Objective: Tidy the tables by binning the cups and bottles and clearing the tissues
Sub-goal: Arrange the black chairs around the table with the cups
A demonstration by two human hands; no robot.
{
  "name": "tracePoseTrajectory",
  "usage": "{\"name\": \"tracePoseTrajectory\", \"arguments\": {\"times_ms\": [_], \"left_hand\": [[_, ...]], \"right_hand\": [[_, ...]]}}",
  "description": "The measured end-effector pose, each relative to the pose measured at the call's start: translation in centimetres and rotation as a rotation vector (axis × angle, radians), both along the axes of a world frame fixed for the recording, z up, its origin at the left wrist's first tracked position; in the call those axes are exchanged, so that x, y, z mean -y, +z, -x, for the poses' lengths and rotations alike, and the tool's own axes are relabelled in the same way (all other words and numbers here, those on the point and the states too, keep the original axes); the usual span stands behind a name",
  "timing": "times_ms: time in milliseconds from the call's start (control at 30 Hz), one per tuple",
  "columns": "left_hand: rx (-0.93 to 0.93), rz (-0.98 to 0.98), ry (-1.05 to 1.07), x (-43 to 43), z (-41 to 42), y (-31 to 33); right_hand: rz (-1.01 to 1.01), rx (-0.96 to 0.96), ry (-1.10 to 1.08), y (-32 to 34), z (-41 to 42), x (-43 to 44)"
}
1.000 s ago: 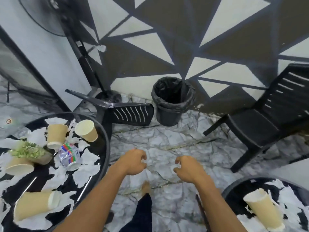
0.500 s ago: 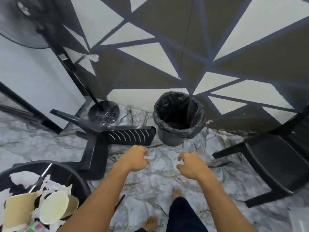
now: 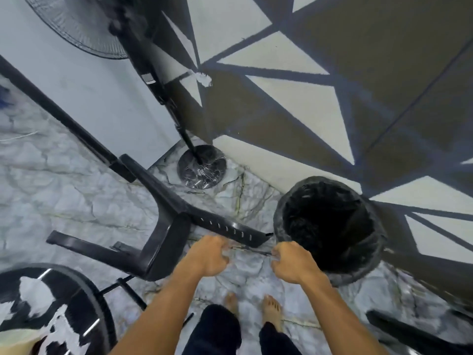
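Note:
A black bin lined with a black bag stands on the floor against the patterned wall, its mouth open and dark inside. My right hand hovers just left of its rim, fingers loosely curled and holding nothing. My left hand is level with it, also loosely curled and empty, in front of a toppled black chair. At the lower left, the round black table carries white tissue scraps, and the edge of a paper cup shows in the corner.
A standing fan's pole and round base sit in the corner behind the toppled chair. Part of another black chair shows at the lower right. My bare feet stand on marble-patterned floor between chair and bin.
The view has closed in on the bin and tilted down; the bin now sits beside my right hand. The left table has slid mostly out of frame. Both hands stay empty.

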State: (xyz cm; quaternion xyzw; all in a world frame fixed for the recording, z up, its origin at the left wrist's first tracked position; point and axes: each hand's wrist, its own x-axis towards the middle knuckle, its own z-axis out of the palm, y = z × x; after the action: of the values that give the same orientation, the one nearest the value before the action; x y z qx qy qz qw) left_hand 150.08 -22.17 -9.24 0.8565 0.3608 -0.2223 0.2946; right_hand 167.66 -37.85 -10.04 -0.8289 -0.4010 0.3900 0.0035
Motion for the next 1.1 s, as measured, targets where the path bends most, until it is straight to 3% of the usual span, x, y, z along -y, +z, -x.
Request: {"name": "tracePoseTrajectory", "arguments": {"times_ms": [267, 533, 667, 867, 1100], "left_hand": [[-0.081, 0.059, -0.097, -9.1, -9.3, -12.3], [-0.144, 0.052, -0.229, -9.5, -14.5, -31.6], [-0.229, 0.011, -0.336, -9.3, -15.4, -38.9], [-0.275, -0.106, -0.388, -10.1, -15.6, -37.8], [-0.158, -0.172, -0.146, -15.2, -12.7, -23.5]], "right_hand": [[0.001, -0.039, -0.07, -12.3, -4.8, -8.8], [0.107, -0.126, -0.062, -30.6, -7.3, -11.3], [0.132, -0.173, 0.051, -36.8, -7.8, -11.9], [0.028, -0.134, 0.243, -36.5, -7.3, -12.2], [-0.334, -0.32, 0.394, -24.7, -8.2, -16.3]]}}
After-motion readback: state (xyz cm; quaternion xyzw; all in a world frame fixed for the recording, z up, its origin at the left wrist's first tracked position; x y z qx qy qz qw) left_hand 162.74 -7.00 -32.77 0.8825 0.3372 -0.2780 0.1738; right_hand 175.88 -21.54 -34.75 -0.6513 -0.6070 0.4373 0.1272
